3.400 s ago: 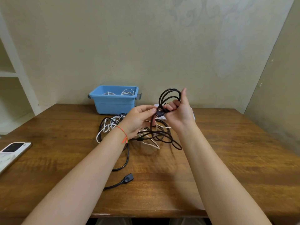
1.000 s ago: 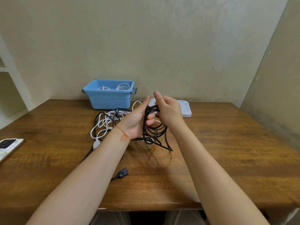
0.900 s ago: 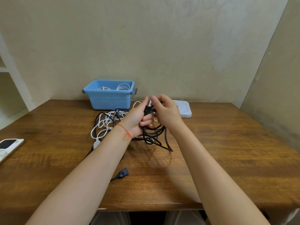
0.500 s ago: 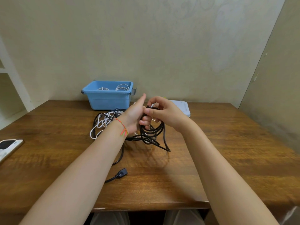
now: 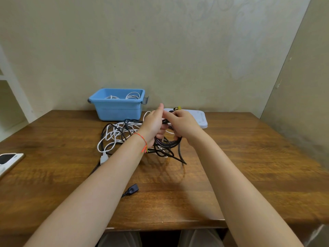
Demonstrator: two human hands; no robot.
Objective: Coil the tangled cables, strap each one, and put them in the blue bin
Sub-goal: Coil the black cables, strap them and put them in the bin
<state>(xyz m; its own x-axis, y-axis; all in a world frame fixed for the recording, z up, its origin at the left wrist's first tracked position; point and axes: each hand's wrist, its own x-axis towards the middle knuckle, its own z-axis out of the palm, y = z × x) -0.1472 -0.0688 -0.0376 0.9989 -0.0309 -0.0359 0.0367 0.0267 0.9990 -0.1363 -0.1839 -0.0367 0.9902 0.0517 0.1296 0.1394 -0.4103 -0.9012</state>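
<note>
both the left hand [image 5: 154,126] and right hand [image 5: 185,126] grip the coiled black rubber cable [image 5: 169,142], whose loops could spring loose if either eases before strapping

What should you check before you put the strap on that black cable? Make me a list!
1. Both hands hold the coil: ok. The left hand and right hand grip the black coil.
2. Coil tidy: not ok. A loose end hangs down to the table.
3. Free of the pile: cannot tell. The tangled pile lies right beside the coil, and the hands hide where they meet.
4. Strap ready: cannot tell. None shows clearly in the hands.
5. Blue bin has room: ok. It is open, with white coils inside.
</note>
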